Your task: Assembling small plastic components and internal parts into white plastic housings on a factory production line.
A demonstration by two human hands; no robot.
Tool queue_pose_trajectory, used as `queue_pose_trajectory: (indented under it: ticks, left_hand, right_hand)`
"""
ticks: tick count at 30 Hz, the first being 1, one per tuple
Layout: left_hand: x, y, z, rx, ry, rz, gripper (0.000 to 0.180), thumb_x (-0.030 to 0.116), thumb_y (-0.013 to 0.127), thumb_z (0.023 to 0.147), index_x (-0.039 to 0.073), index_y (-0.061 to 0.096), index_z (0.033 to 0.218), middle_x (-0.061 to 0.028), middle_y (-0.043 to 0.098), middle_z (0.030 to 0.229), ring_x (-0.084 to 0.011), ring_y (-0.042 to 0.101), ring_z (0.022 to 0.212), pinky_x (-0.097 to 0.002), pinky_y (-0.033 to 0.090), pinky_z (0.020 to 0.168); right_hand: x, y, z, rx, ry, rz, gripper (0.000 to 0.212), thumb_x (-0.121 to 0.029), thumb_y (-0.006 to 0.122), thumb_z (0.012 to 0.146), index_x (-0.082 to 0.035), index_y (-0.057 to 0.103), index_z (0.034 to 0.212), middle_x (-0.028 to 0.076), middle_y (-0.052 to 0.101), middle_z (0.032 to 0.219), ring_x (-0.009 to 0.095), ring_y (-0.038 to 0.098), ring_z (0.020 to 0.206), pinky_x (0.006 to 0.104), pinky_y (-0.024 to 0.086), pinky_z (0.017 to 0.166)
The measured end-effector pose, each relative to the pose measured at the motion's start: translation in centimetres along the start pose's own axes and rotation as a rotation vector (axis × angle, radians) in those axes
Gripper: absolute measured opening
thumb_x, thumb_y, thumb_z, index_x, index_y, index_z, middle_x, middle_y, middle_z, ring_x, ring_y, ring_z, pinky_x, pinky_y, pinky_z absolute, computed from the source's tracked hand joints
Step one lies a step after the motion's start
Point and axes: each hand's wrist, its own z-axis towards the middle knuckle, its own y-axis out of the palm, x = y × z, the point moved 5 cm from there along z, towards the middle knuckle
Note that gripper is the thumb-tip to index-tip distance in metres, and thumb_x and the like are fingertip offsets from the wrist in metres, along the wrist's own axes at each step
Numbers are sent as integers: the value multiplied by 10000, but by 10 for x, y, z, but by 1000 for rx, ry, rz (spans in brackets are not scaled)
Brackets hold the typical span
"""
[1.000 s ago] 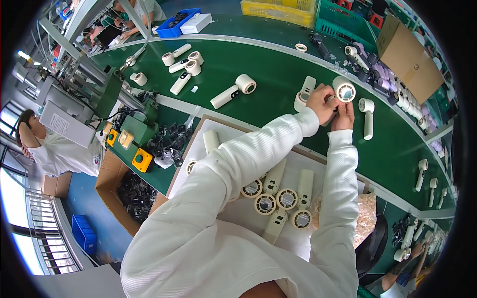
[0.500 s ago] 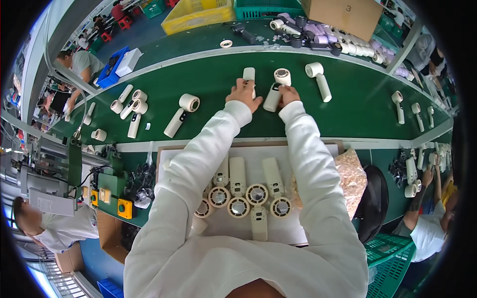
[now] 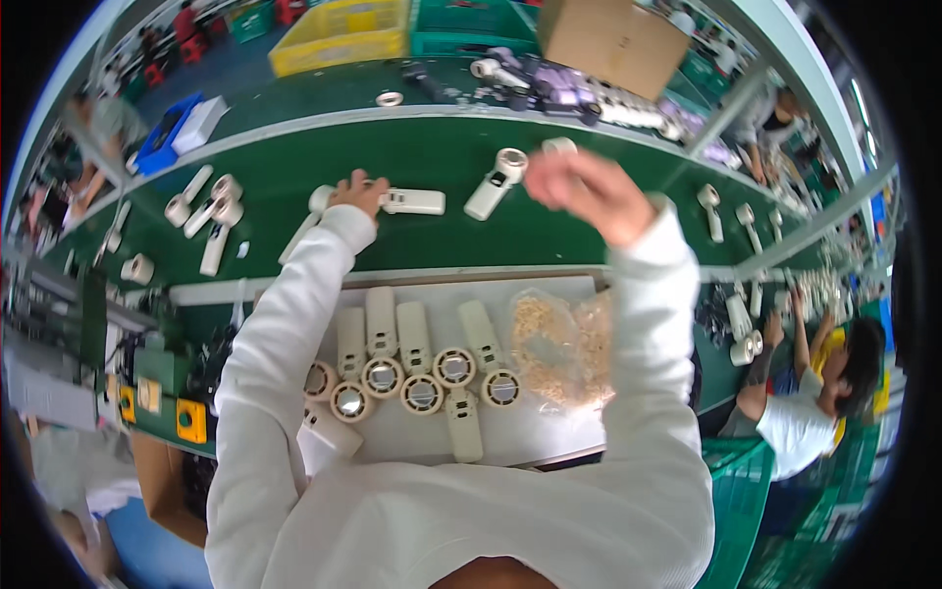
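My left hand [image 3: 357, 196] is closed over the head end of a cream handheld fan on the green conveyor, and its handle [image 3: 416, 201] points right. Just left of this hand, another fan [image 3: 302, 234] is partly covered by my fingers and sleeve. My right hand [image 3: 589, 191] is raised above the belt, its fingers smeared by motion. To its left lies a cream fan [image 3: 496, 184], tilted with its head away from me. Behind the right hand, the head of a further fan [image 3: 560, 145] peeks out, the rest hidden.
Nearer me, a white board [image 3: 530, 432] carries several cream fans [image 3: 422, 393] and a clear bag of tan shreds [image 3: 554, 344]. More fans [image 3: 211, 211] lie left on the belt. Yellow [image 3: 339, 37] and green crates and a carton [image 3: 608, 44] stand beyond. Co-workers sit at both sides.
The view has shifted right. My left hand has moved left, and the fan under it now lies sideways. My right hand has let go of its fan and swung right.
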Motion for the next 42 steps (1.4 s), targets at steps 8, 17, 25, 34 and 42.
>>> queue_pose_trajectory:
  ticks: [8,17,25,34,42]
  left_hand:
    - [7,-1,6,75,277,-77,542,-32,641,644,289,593,1078,38,393,1369,-272,453,1124,-422,313,989]
    - [-43,-69,-95,38,313,-265,450,59,556,779,282,623,1164,21,564,1203,-207,554,1012,-424,359,925]
    - [-201,-54,-239,-108,-82,-470,429,75,607,781,116,589,1208,-68,616,1032,-219,582,819,-304,477,741]
    - [-205,-7,-293,-79,-309,-397,402,46,633,718,112,553,1106,-89,556,968,-276,536,865,-357,464,770]
    - [-219,1,-287,209,-249,-407,353,-49,563,743,115,612,1051,-73,572,880,-244,518,758,-343,448,725]
  right_hand:
    - [87,92,-150,-267,1202,-158,227,-224,600,843,-84,581,1021,39,560,689,157,531,597,248,393,459]
    - [108,115,-168,-128,910,-420,146,-136,635,798,-58,565,899,49,526,648,172,468,550,275,383,520]
    - [116,111,-169,-1,825,-174,20,-61,591,826,-42,594,831,26,534,625,131,465,517,233,371,469]
    - [107,72,-128,434,659,107,85,-51,532,865,-50,604,910,72,590,693,144,556,531,221,461,468]
    - [152,85,-22,393,529,139,125,-71,519,894,-64,623,963,30,557,743,113,520,648,218,438,421]
